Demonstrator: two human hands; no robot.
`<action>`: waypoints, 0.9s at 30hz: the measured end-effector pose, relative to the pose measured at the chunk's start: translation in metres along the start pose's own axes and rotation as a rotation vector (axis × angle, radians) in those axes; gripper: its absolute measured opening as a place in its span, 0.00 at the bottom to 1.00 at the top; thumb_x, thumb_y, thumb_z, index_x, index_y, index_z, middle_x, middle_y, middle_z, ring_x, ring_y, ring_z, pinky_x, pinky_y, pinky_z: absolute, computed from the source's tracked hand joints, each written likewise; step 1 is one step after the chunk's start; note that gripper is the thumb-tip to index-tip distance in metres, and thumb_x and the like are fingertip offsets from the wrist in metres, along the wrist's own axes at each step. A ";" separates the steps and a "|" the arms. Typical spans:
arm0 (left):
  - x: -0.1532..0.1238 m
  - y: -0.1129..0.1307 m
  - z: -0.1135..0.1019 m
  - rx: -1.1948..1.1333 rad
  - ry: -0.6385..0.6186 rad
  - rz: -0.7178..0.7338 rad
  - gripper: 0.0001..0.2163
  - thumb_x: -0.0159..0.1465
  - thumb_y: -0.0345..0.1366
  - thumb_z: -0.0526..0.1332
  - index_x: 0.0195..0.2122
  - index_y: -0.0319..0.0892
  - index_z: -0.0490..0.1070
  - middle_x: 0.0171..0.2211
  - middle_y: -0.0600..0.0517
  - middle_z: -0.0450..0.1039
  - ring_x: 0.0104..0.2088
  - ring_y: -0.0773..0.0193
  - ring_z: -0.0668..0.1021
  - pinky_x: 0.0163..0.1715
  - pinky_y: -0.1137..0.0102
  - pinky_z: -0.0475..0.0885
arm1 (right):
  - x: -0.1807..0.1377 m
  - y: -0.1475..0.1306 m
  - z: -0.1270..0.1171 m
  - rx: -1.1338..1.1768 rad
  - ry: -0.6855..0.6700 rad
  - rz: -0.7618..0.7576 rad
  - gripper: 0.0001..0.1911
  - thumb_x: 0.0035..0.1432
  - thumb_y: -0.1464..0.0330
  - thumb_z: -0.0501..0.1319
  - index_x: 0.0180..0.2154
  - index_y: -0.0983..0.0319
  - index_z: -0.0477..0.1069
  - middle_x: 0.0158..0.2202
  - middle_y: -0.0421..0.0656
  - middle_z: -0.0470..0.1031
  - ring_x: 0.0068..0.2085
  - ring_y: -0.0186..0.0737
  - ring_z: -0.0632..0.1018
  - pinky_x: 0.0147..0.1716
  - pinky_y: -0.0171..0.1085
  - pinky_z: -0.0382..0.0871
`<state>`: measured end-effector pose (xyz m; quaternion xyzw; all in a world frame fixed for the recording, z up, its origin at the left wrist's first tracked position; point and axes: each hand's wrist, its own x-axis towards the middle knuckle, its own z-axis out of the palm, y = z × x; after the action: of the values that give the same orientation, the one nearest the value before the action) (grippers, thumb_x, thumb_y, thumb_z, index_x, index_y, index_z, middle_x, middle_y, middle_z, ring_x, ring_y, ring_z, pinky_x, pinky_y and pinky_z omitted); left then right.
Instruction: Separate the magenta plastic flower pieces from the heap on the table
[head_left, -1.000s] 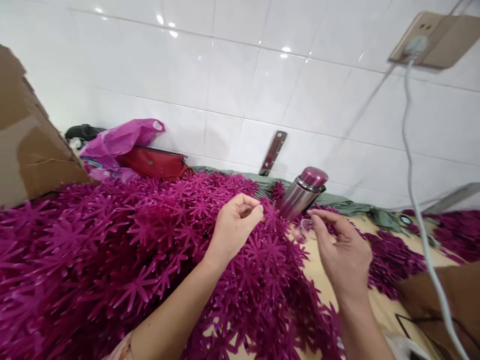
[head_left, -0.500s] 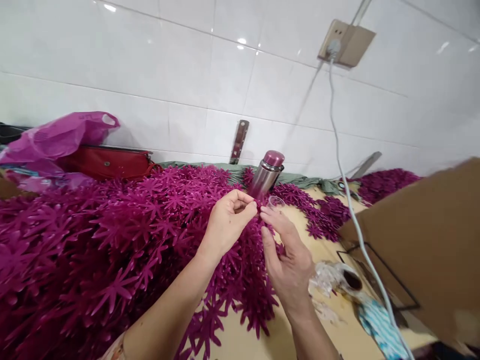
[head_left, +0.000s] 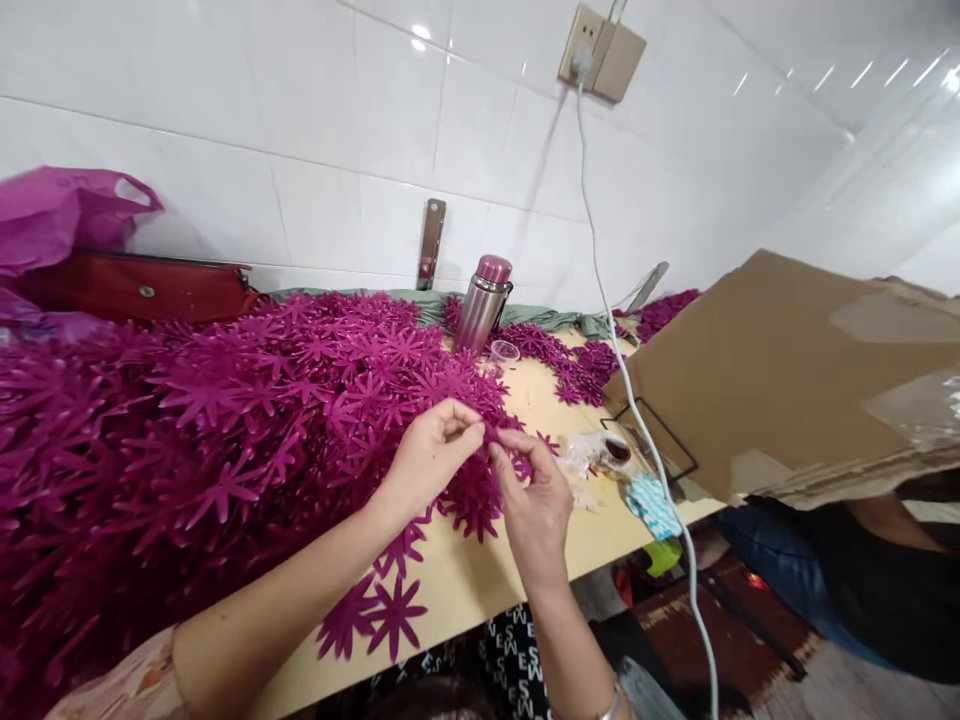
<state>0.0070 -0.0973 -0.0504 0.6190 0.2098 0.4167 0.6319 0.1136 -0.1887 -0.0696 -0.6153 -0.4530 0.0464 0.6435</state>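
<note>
My left hand (head_left: 435, 450) pinches a small magenta flower piece (head_left: 489, 434) between thumb and forefinger. From the other side, my right hand (head_left: 538, 510) closes its thumb and forefinger on the same piece. Most of that piece is hidden by the fingertips, so its full shape cannot be made out. Beneath and left of the hands spreads a large heap of magenta star-shaped flower pieces (head_left: 225, 440) with long narrow petals. A few loose flower pieces (head_left: 395, 615) lie at the table's near edge.
Behind the hands stand a steel thermos (head_left: 482, 305) with a pink lid and a small clear cup (head_left: 505, 352). A white cable (head_left: 600, 270) hangs from the wall socket (head_left: 600, 55) across the right side. Cardboard (head_left: 787, 380) leans there, near another person's arm (head_left: 896, 522).
My view has swung right and down, showing more cardboard and the table's near edge. Both hands stay together at the small flower piece, with the right fingers now closer around it.
</note>
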 end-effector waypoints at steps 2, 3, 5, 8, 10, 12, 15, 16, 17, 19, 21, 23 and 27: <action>-0.013 -0.018 -0.005 -0.006 0.036 -0.033 0.06 0.63 0.36 0.64 0.33 0.39 0.71 0.28 0.56 0.71 0.29 0.70 0.72 0.34 0.73 0.66 | -0.010 0.009 0.005 0.035 -0.071 0.055 0.08 0.65 0.63 0.63 0.40 0.60 0.79 0.42 0.46 0.81 0.46 0.43 0.80 0.53 0.45 0.74; -0.018 -0.025 -0.008 -0.017 0.061 -0.051 0.06 0.64 0.36 0.64 0.33 0.39 0.70 0.28 0.56 0.71 0.29 0.69 0.72 0.34 0.73 0.66 | -0.013 0.013 0.007 0.041 -0.113 0.070 0.08 0.66 0.63 0.63 0.39 0.60 0.79 0.42 0.46 0.81 0.46 0.43 0.80 0.53 0.45 0.73; -0.025 -0.037 -0.013 -0.029 0.092 -0.072 0.06 0.65 0.37 0.63 0.35 0.40 0.70 0.29 0.56 0.72 0.30 0.69 0.73 0.35 0.73 0.67 | -0.015 0.022 0.011 0.041 -0.171 0.089 0.08 0.65 0.63 0.63 0.38 0.60 0.78 0.44 0.47 0.81 0.48 0.44 0.80 0.55 0.47 0.72; -0.030 -0.046 -0.019 -0.050 0.109 -0.060 0.07 0.66 0.38 0.63 0.41 0.41 0.72 0.36 0.52 0.76 0.38 0.66 0.76 0.42 0.71 0.70 | -0.010 0.032 0.020 0.093 -0.203 0.157 0.12 0.62 0.62 0.66 0.46 0.59 0.76 0.52 0.48 0.78 0.55 0.46 0.78 0.60 0.49 0.69; -0.031 -0.050 -0.021 -0.077 0.128 -0.052 0.08 0.66 0.38 0.64 0.43 0.41 0.72 0.39 0.51 0.77 0.41 0.64 0.78 0.45 0.70 0.71 | -0.006 0.038 0.025 0.174 -0.246 0.234 0.19 0.60 0.61 0.68 0.52 0.58 0.74 0.55 0.48 0.77 0.56 0.46 0.77 0.59 0.49 0.70; -0.032 -0.054 -0.022 -0.107 0.150 -0.050 0.08 0.66 0.38 0.64 0.44 0.42 0.72 0.40 0.50 0.77 0.43 0.64 0.79 0.47 0.69 0.72 | -0.002 0.044 0.030 0.247 -0.280 0.309 0.23 0.58 0.61 0.70 0.53 0.58 0.73 0.50 0.47 0.79 0.51 0.45 0.79 0.53 0.45 0.75; -0.033 -0.064 -0.022 -0.127 0.167 -0.044 0.09 0.66 0.36 0.64 0.45 0.42 0.71 0.43 0.49 0.78 0.46 0.63 0.79 0.51 0.68 0.72 | 0.002 0.052 0.031 0.304 -0.268 0.342 0.19 0.55 0.61 0.72 0.47 0.57 0.73 0.40 0.41 0.79 0.41 0.40 0.79 0.41 0.38 0.77; -0.033 -0.067 -0.022 -0.124 0.168 -0.037 0.09 0.66 0.36 0.65 0.46 0.42 0.70 0.44 0.49 0.78 0.47 0.63 0.79 0.52 0.68 0.72 | 0.003 0.054 0.030 0.305 -0.265 0.331 0.17 0.55 0.61 0.72 0.45 0.57 0.73 0.39 0.40 0.78 0.39 0.39 0.79 0.40 0.38 0.77; -0.033 -0.070 -0.021 -0.116 0.173 -0.025 0.10 0.66 0.36 0.65 0.47 0.43 0.70 0.44 0.49 0.78 0.47 0.63 0.80 0.52 0.67 0.73 | 0.005 0.055 0.029 0.297 -0.262 0.314 0.15 0.55 0.62 0.72 0.42 0.58 0.73 0.37 0.40 0.78 0.38 0.39 0.78 0.39 0.37 0.76; -0.033 -0.075 -0.021 -0.095 0.194 0.005 0.11 0.65 0.36 0.65 0.48 0.43 0.69 0.45 0.49 0.77 0.46 0.64 0.80 0.52 0.67 0.73 | 0.008 0.057 0.028 0.269 -0.255 0.289 0.13 0.56 0.62 0.71 0.40 0.58 0.72 0.36 0.40 0.78 0.38 0.39 0.78 0.40 0.38 0.76; -0.032 -0.078 -0.023 -0.074 0.223 0.029 0.13 0.66 0.36 0.65 0.50 0.44 0.68 0.46 0.49 0.76 0.45 0.64 0.80 0.51 0.68 0.74 | 0.014 0.056 0.027 0.244 -0.253 0.269 0.13 0.56 0.62 0.70 0.39 0.59 0.72 0.36 0.41 0.77 0.39 0.40 0.78 0.40 0.39 0.75; -0.031 -0.080 -0.025 -0.049 0.236 0.045 0.14 0.66 0.37 0.65 0.52 0.44 0.67 0.47 0.49 0.75 0.45 0.65 0.79 0.51 0.68 0.74 | 0.021 0.052 0.029 0.229 -0.276 0.240 0.12 0.57 0.62 0.70 0.40 0.59 0.72 0.37 0.42 0.78 0.40 0.40 0.78 0.42 0.39 0.75; -0.032 -0.079 -0.029 -0.020 0.248 0.043 0.15 0.68 0.39 0.63 0.53 0.43 0.67 0.49 0.47 0.73 0.44 0.65 0.79 0.51 0.68 0.74 | 0.037 0.042 0.040 0.236 -0.431 0.177 0.08 0.60 0.63 0.68 0.39 0.59 0.73 0.36 0.40 0.78 0.38 0.38 0.78 0.40 0.36 0.74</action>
<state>-0.0127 -0.0956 -0.1383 0.5608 0.2689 0.5057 0.5979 0.1307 -0.1261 -0.0923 -0.5491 -0.5156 0.2848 0.5929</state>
